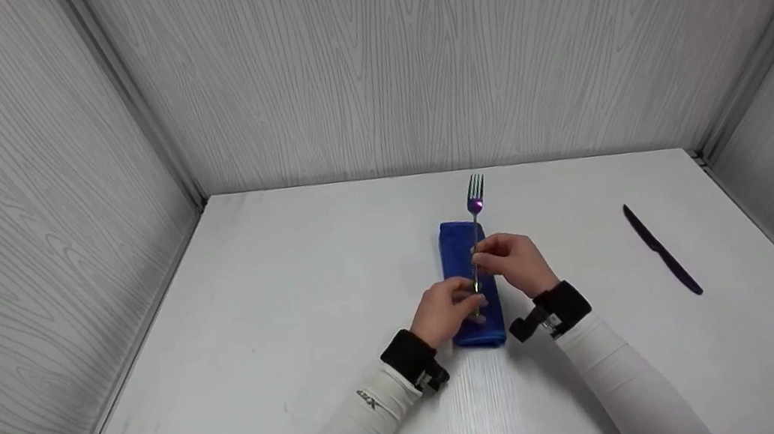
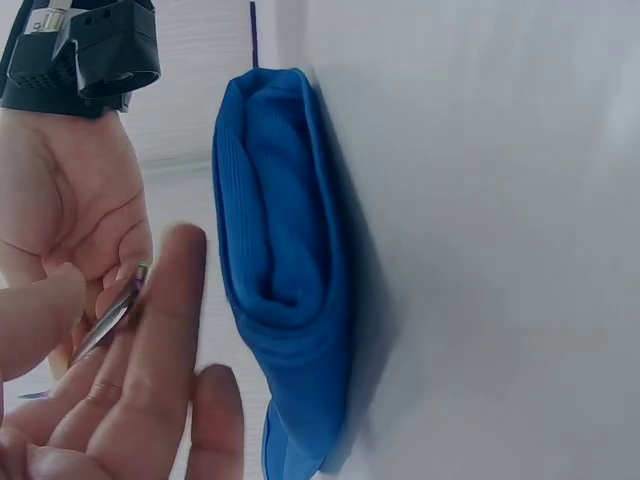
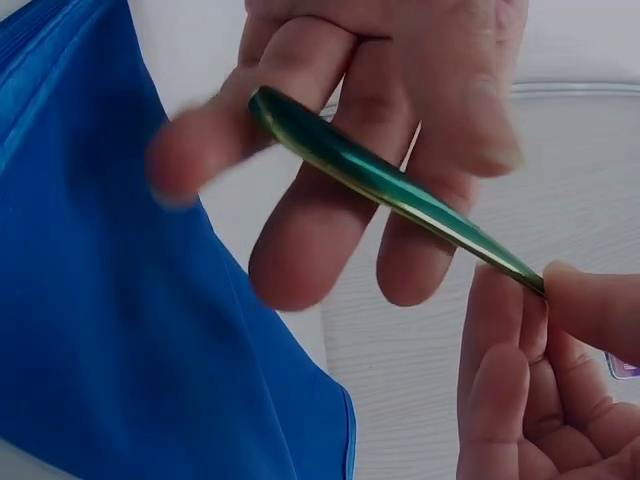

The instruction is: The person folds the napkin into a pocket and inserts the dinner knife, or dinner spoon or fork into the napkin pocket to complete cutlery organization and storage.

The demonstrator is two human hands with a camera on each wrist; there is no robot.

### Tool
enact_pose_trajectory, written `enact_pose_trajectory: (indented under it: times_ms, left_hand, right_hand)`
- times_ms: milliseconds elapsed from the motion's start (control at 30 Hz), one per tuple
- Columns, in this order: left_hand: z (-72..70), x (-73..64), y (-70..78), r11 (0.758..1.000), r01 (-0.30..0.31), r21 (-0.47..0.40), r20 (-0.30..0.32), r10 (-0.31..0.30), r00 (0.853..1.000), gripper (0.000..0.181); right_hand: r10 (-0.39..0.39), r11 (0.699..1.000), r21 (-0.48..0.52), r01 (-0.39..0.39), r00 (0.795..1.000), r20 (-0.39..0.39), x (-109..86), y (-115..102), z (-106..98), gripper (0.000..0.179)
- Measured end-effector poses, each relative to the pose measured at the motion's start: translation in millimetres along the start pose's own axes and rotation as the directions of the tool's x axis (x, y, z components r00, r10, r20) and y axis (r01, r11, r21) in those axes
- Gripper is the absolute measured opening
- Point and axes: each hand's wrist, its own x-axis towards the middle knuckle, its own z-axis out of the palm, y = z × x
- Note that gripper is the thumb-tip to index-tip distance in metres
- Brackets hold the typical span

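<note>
A shiny purple-green fork (image 1: 476, 203) is held lengthwise above a folded blue cloth (image 1: 458, 248), its tines pointing to the far side of the table. My right hand (image 1: 517, 263) pinches the middle of the handle between thumb and fingers, as the right wrist view also shows at the fork handle (image 3: 400, 195). Around the handle's near end is my left hand (image 1: 443, 312); its extended fingers (image 3: 315, 235) lie behind the handle, and its thumb stands off from it. The cloth (image 2: 285, 210) lies on the table in a layered strip, beside the left fingers in the left wrist view.
A dark table knife (image 1: 658, 248) lies at a slant on the right of the white table (image 1: 304, 274). Grey wood-grain panels (image 1: 365, 61) enclose the back and both sides. Each wrist wears a black band with a camera (image 1: 558, 310).
</note>
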Motion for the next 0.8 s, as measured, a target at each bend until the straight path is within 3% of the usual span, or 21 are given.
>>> enact_pose_trajectory:
  times_ms: [100, 367, 567, 800]
  left_hand:
    - [-0.9, 0.1, -0.1, 0.995, 0.02, -0.097, 0.024, -0.018, 1.0, 0.018]
    - [-1.6, -0.9, 1.6, 0.993, 0.026, -0.116, 0.06, -0.019, 0.998, 0.016]
    - [0.9, -4.0, 2.8, 0.994, 0.044, -0.102, 0.096, -0.034, 0.995, 0.013]
    - [4.1, -6.3, 4.3, 0.999, 0.017, -0.049, 0.154, -0.01, 0.988, 0.013]
  right_hand:
    - [-0.002, 1.0, 0.023, 0.002, 1.0, 0.011, -0.9, -0.9, -0.1, 0.014]
    - [0.008, 0.999, 0.04, -0.009, 1.0, 0.029, -1.4, -1.8, -7.7, 0.029]
    - [0.037, 0.99, 0.14, -0.023, 0.995, -0.098, 0.4, -4.7, -18.8, 0.044]
    - [0.072, 0.961, 0.277, 0.0, 0.966, -0.249, 4.7, -7.1, -26.6, 0.023]
